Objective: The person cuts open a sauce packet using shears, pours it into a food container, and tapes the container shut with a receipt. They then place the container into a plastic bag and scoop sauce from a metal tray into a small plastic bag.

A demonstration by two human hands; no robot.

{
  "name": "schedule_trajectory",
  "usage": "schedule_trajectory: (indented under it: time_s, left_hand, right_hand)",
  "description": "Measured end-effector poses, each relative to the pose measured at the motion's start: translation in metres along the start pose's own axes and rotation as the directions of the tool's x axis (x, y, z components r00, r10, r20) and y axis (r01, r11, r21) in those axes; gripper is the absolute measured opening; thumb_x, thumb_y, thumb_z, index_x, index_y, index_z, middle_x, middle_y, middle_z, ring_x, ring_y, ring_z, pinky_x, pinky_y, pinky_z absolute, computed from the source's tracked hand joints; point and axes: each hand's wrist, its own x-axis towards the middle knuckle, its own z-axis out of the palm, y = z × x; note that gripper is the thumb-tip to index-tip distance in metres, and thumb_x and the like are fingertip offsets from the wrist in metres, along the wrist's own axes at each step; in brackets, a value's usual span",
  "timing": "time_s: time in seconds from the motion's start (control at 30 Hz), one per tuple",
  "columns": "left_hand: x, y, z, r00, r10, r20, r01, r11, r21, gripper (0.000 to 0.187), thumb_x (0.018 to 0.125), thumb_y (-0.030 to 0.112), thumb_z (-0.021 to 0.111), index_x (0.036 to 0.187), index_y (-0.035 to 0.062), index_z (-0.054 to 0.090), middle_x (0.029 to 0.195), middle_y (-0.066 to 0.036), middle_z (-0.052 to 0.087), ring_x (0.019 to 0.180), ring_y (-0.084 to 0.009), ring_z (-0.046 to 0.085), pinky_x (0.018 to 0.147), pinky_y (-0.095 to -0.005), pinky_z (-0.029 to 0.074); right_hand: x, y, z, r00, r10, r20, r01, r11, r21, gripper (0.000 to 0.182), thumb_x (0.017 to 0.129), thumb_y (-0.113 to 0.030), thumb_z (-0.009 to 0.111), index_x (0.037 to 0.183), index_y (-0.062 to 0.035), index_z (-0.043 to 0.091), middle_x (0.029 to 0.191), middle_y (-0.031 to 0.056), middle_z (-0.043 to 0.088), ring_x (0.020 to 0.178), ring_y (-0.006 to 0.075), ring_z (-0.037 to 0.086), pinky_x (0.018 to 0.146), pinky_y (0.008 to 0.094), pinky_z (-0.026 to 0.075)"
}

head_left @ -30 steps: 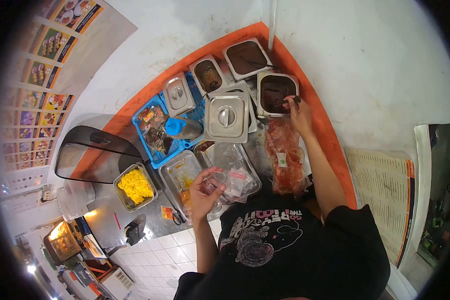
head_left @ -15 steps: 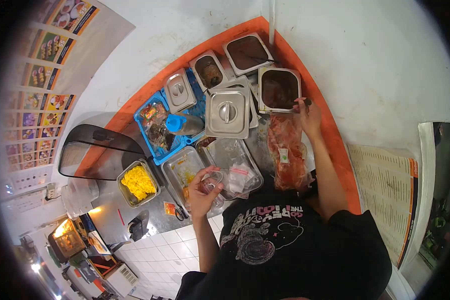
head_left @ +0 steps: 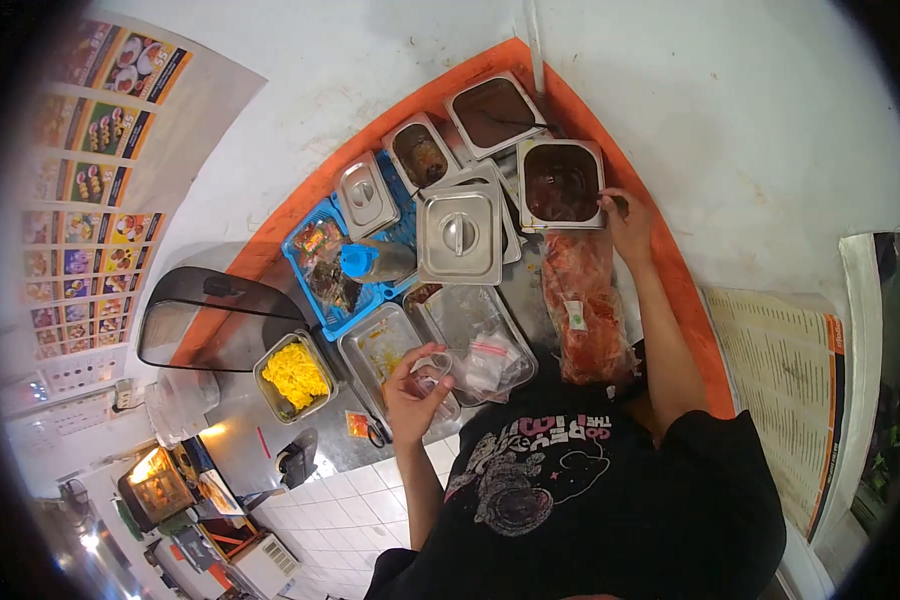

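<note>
My left hand (head_left: 417,397) is wrapped round a small clear plastic cup (head_left: 433,372), above the edge of a metal tray (head_left: 370,345). Beside it lie small clear bags with a red strip (head_left: 490,362) on a second metal tray. My right hand (head_left: 628,225) is at the right rim of a square metal container of dark red sauce (head_left: 562,182), its fingers closed on a dark handle, most of which is hidden. Below that container lies a plastic bag of reddish food (head_left: 582,310).
Behind are another sauce container (head_left: 492,112), a smaller food container (head_left: 420,155) and a lidded pan (head_left: 460,235). A blue basket (head_left: 330,322) holds packets and a blue-capped bottle (head_left: 360,261). Yellow food (head_left: 293,376) fills a tray at left, near scissors (head_left: 376,434).
The view has shifted slightly, so the counter items appear a little to the right and lower. My right hand has turned slightly at the sauce container's rim. My left hand still holds the cup.
</note>
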Motion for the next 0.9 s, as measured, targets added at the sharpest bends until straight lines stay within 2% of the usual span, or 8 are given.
schedule_trajectory:
  time_s: [0.13, 0.47, 0.53, 0.57, 0.63, 0.77, 0.83, 0.9]
  left_hand:
    - [0.004, 0.006, 0.003, 1.0, -0.008, -0.014, 0.008, 1.0, 0.007, 0.055, 0.076, 0.003, 0.079, 0.126, -0.0011, 0.058, 0.12, -0.015, 0.064, 0.073, -0.0068, 0.058, 0.069, -0.0217, 0.049]
    - [0.022, 0.016, 0.002, 0.993, 0.119, -0.006, -0.118, 0.989, 0.093, 0.059, 0.07, -0.006, 0.081, 0.125, 0.0006, 0.06, 0.121, -0.015, 0.063, 0.082, -0.0099, 0.061, 0.072, -0.0226, 0.05]
    - [0.036, 0.023, 0.007, 0.989, 0.145, 0.019, -0.147, 0.984, 0.101, 0.06, 0.069, -0.006, 0.081, 0.124, 0.0006, 0.06, 0.121, -0.014, 0.063, 0.081, -0.0093, 0.061, 0.072, -0.0224, 0.05]
    - [0.045, 0.028, 0.011, 0.985, 0.169, 0.042, -0.173, 0.979, 0.106, 0.06, 0.068, -0.007, 0.082, 0.124, 0.0006, 0.06, 0.121, -0.014, 0.063, 0.08, -0.0088, 0.061, 0.071, -0.0222, 0.05]
    - [0.063, 0.041, 0.023, 0.987, 0.157, 0.04, -0.161, 0.978, 0.13, 0.06, 0.068, -0.007, 0.082, 0.122, 0.0006, 0.06, 0.12, -0.013, 0.063, 0.08, -0.0085, 0.061, 0.07, -0.0219, 0.05]
    - [0.113, 0.067, 0.051, 0.976, 0.197, 0.094, -0.211, 0.961, 0.178, 0.054, 0.07, -0.004, 0.081, 0.119, 0.0012, 0.06, 0.118, -0.01, 0.064, 0.076, -0.0083, 0.06, 0.066, -0.0209, 0.049]
    - [0.143, 0.069, 0.065, 0.967, 0.224, 0.117, -0.242, 0.955, 0.172, 0.054, 0.07, -0.001, 0.082, 0.119, 0.001, 0.06, 0.117, -0.009, 0.065, 0.074, -0.0076, 0.059, 0.064, -0.0205, 0.048]
    - [0.175, 0.061, 0.075, 0.888, 0.397, 0.231, -0.452, 0.843, 0.291, 0.047, 0.073, 0.001, 0.081, 0.116, 0.0027, 0.062, 0.113, -0.006, 0.065, 0.072, -0.0076, 0.059, 0.065, -0.022, 0.048]
  right_hand:
    - [-0.008, 0.007, 0.007, 0.999, 0.047, -0.007, -0.046, 0.993, 0.107, 0.017, 0.096, -0.016, 0.061, 0.099, 0.0008, 0.065, 0.08, 0.0085, 0.069, 0.078, 0.0144, 0.067, 0.075, 0.0283, 0.052]
    - [-0.036, 0.029, 0.011, 0.888, 0.418, -0.189, -0.274, 0.814, 0.513, 0.01, 0.094, -0.005, 0.062, 0.096, 0.0036, 0.06, 0.086, 0.0099, 0.067, 0.073, 0.0167, 0.067, 0.07, 0.0281, 0.056]
    - [-0.039, 0.027, 0.011, 0.78, 0.604, -0.164, -0.31, 0.601, 0.737, 0.008, 0.094, -0.002, 0.062, 0.097, 0.0035, 0.059, 0.091, 0.0119, 0.064, 0.076, 0.0182, 0.066, 0.071, 0.0284, 0.057]
    - [-0.04, 0.027, 0.01, 0.783, 0.6, -0.167, -0.305, 0.603, 0.737, 0.008, 0.094, -0.002, 0.062, 0.097, 0.0035, 0.059, 0.091, 0.0119, 0.064, 0.076, 0.0182, 0.066, 0.071, 0.0284, 0.057]
    - [-0.042, 0.025, 0.007, 0.705, 0.707, -0.056, -0.287, 0.357, 0.889, 0.011, 0.093, 0.0, 0.061, 0.102, 0.0035, 0.057, 0.096, 0.0129, 0.061, 0.081, 0.0203, 0.065, 0.073, 0.0289, 0.058]
    - [-0.039, 0.018, -0.002, 0.717, 0.695, -0.053, -0.241, 0.318, 0.917, 0.016, 0.093, 0.0, 0.061, 0.108, 0.0028, 0.055, 0.102, 0.0133, 0.06, 0.086, 0.0218, 0.064, 0.076, 0.0299, 0.058]
    - [-0.035, 0.001, -0.011, 0.649, 0.76, -0.005, -0.228, 0.201, 0.953, 0.021, 0.093, 0.001, 0.061, 0.112, 0.0013, 0.053, 0.103, 0.013, 0.06, 0.088, 0.0235, 0.064, 0.079, 0.0305, 0.059]
    - [-0.033, -0.005, -0.018, 0.685, 0.728, -0.025, -0.206, 0.226, 0.952, 0.02, 0.093, 0.001, 0.061, 0.111, 0.0012, 0.053, 0.103, 0.0132, 0.06, 0.088, 0.0239, 0.064, 0.079, 0.0308, 0.059]
